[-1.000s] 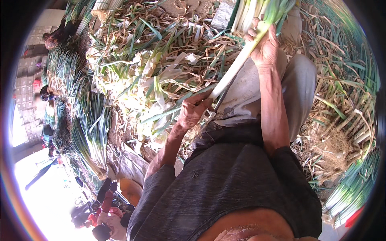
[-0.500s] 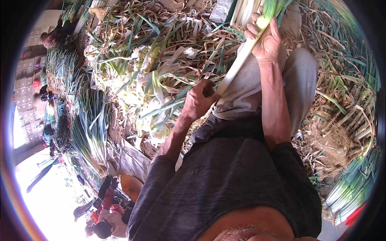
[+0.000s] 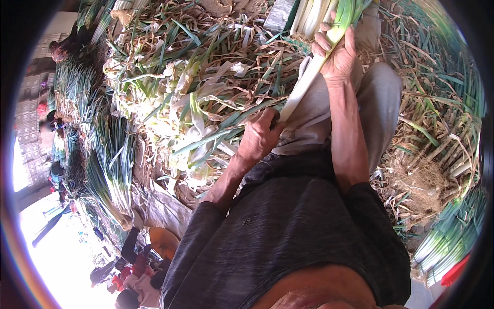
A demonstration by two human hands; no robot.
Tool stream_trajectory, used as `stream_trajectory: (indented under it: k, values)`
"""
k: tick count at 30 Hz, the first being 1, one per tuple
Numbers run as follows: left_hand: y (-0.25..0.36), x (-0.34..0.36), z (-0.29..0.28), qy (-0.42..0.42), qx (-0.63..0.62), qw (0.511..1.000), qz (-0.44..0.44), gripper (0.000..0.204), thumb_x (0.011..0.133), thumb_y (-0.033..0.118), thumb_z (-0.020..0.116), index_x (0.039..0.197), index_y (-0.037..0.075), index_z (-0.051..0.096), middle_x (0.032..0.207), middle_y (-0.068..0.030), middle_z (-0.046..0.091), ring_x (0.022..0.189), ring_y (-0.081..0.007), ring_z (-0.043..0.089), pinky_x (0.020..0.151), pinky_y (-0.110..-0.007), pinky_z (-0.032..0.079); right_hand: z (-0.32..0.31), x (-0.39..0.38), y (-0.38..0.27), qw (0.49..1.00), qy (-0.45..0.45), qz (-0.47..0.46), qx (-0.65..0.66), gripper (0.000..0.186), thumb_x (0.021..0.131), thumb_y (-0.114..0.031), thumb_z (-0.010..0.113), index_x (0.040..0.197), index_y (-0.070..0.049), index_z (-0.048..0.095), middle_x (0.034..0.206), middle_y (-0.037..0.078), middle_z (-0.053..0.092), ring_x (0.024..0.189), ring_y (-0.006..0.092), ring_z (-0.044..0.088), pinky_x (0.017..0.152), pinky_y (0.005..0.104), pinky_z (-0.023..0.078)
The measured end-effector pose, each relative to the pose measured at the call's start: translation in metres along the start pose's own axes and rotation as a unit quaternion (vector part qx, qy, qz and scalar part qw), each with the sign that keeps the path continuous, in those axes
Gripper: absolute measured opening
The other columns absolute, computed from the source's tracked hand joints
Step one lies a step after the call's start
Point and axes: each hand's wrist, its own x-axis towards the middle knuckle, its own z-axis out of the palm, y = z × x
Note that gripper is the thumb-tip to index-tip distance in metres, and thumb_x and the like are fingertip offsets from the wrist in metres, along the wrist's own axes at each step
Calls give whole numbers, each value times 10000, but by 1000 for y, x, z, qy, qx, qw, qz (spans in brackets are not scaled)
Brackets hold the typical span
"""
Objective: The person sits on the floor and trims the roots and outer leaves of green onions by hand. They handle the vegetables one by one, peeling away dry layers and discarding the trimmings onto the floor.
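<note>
A long green onion [image 3: 303, 87] lies slantwise over my trousered leg, white shaft toward me and green leaves pointing away. My right hand [image 3: 337, 56] grips it where the white turns green, fingers wrapped round from behind and thumb along the side. Lower down, my left hand [image 3: 261, 134] pinches the white end between thumb and curled fingers. That hand covers the root end. Just beyond the right hand, several peeled white stalks [image 3: 309, 20] lie together.
Dry leaves and peelings [image 3: 206, 77] heap up on the left. Bundled green onions [image 3: 110, 165] stand farther left, and unpeeled ones with matted roots [image 3: 419, 180] lie at right. Another bundle [image 3: 453, 237] sits lower right. Other people [image 3: 136, 283] are at lower left beside an orange-brown round container [image 3: 163, 242].
My left hand has shifted slightly to the right, closing round the white end. The right hand keeps its hold on the onion. The whole view has slid a little.
</note>
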Motion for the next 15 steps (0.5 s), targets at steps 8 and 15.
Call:
stream_trajectory:
  k: [8,15]
  values:
    - [-9,-4,6,85,25,992,95,94,781,31,628,837,-1,561,726,-127,587,651,-241,590,602,-333,470,0,-1,5,980,134,-50,-137,432,894,-414,486,1213,-125,451,881,60,508,595,129,422,480,256,386]
    - [-43,-37,-12,200,-474,818,-256,124,893,144,536,875,41,471,608,-7,458,424,-68,361,373,-212,280,5,-3,16,963,212,-52,-159,461,842,-452,538,1145,-107,496,825,46,516,549,107,415,442,257,360]
